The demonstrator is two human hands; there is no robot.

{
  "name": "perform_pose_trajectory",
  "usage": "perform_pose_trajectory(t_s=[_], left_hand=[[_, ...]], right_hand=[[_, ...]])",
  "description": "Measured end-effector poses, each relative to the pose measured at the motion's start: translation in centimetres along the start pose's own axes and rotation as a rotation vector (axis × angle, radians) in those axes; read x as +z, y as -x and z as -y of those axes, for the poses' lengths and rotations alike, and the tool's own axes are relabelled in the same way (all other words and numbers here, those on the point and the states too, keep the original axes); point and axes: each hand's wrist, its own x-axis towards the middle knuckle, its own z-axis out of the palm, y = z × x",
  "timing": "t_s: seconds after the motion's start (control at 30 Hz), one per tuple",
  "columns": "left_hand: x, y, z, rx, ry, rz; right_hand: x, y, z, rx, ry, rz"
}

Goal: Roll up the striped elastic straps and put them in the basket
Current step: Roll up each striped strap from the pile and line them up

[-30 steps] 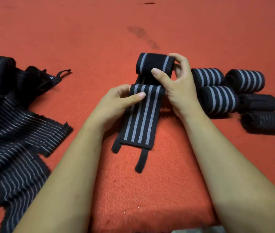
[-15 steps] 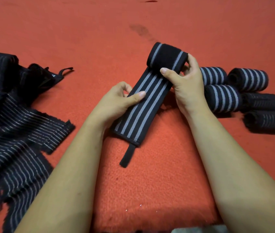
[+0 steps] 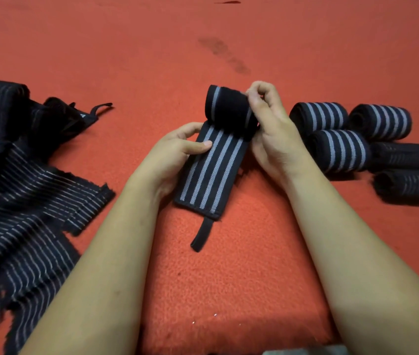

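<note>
A black strap with grey stripes (image 3: 211,172) lies half rolled on the red carpet, its flat tail pointing toward me with a thin black loop (image 3: 201,235) at the end. My right hand (image 3: 270,129) grips the right end of the rolled part (image 3: 226,108). My left hand (image 3: 175,155) pinches the left edge of the flat part, thumb on top. Several finished rolls (image 3: 339,149) lie to the right. No basket is in view.
A heap of unrolled striped straps (image 3: 24,180) covers the left side of the carpet, with a loose black loop (image 3: 101,108) sticking out. A dark stain (image 3: 223,55) marks the carpet farther back. A grey object's edge (image 3: 303,352) shows at the bottom.
The roll has turned toward me and grown, shortening the flat tail. My right hand shifted from the roll's near side onto its right end. My left hand stays on the left edge.
</note>
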Motion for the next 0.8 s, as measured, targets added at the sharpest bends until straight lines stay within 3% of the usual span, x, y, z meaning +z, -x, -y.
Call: perform_pose_trajectory(t_s=[0.17,0.33,0.57,0.8], left_hand=[[0.8,-0.1,-0.1,-0.030,0.056,-0.043],[0.7,-0.5,0.8,0.118,-0.060,-0.147],[-0.2,-1.1,1.4,0.250,-0.249,-0.136],[0.6,-1.2,0.9,0.118,0.108,0.038]], right_hand=[[-0.1,0.1,-0.5,-0.022,0.155,0.045],[0.2,0.2,-0.7,0.086,0.201,0.037],[-0.8,0.3,-0.4,0.105,0.209,0.156],[-1.1,0.4,-1.1,-0.019,0.344,0.223]])
